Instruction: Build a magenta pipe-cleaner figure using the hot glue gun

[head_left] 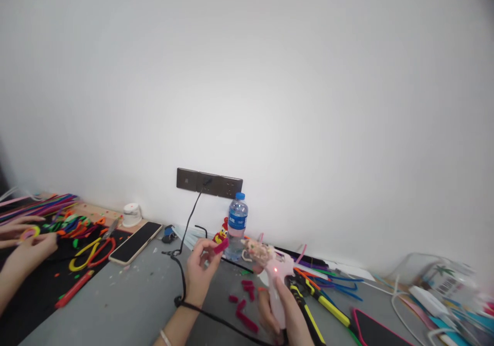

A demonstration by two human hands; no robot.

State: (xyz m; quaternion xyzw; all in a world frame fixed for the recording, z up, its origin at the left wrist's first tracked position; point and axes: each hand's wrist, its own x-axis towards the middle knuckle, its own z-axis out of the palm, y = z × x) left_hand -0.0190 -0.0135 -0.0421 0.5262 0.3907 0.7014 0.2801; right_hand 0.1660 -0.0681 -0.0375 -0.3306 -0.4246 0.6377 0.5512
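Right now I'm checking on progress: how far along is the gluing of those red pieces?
Early. A small red-and-yellow figure stands by the bottle. The left hand holds one red piece near the glue gun in the right hand. Several red pieces lie loose on the table.

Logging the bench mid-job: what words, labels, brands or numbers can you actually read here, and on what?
Nothing can be read.
Water bottle: blue label with white marks, too small and blurred.
Clear package: palm-tree picture and barcode, printing too small.
Glue gun in the right hand: no text visible.
Left hand pinches a red piece, unmarked.
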